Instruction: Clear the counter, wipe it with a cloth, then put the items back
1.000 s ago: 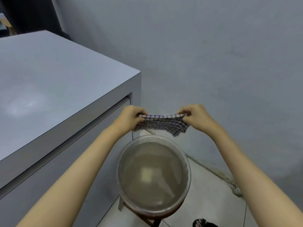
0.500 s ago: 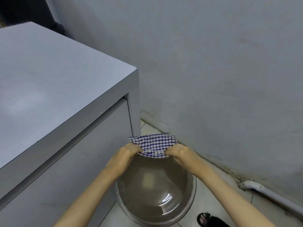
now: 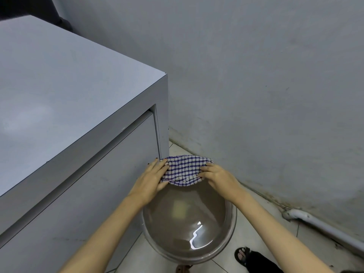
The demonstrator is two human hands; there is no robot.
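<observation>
The checked cloth (image 3: pixel 185 170) is coarse woven fabric; the basin (image 3: pixel 234 223) is glossy translucent plastic; the table (image 3: pixel 69 85) is smooth matt grey laminate; the wall (image 3: pixel 256 75) matt, scuffed paint; the floor (image 3: pixel 256 223) pale smooth tile

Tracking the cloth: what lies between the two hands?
The checked cloth, draped over the basin rim, left hand and right hand at its ends; head view.
</observation>
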